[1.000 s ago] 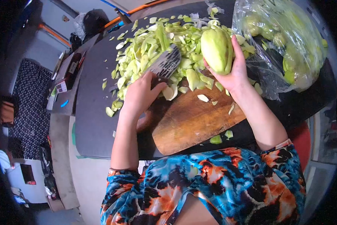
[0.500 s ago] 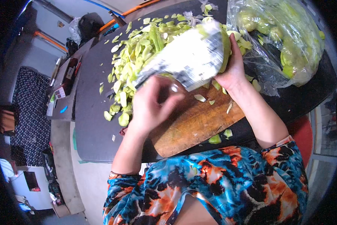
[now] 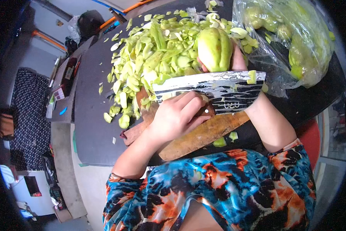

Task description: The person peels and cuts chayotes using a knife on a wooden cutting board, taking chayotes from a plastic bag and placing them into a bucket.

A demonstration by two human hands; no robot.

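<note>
My left hand (image 3: 178, 117) is closed round the brown handle of a cleaver (image 3: 234, 94), whose broad patterned blade extends right across my right wrist in this view. Bits of green peel stick to the blade. In my right hand (image 3: 239, 58) sits a pale green chayote (image 3: 214, 48), held upright above the blade's edge. Part of that hand is hidden behind the chayote and the blade. Underneath lies a wooden cutting board (image 3: 203, 136). A large heap of chopped green pieces (image 3: 142, 61) spreads beyond the board, to the left of the chayote.
A clear plastic bag (image 3: 301, 50) with several chayotes stands at the back right of the dark table (image 3: 92, 127). A few green scraps (image 3: 220, 142) lie near the front edge. A side table (image 3: 59, 102) with small items is at the left.
The cleaver has swung down and toward me from in front of the chayote, turning to lie nearly level. The chayote is now uncovered, and my left hand has shifted right.
</note>
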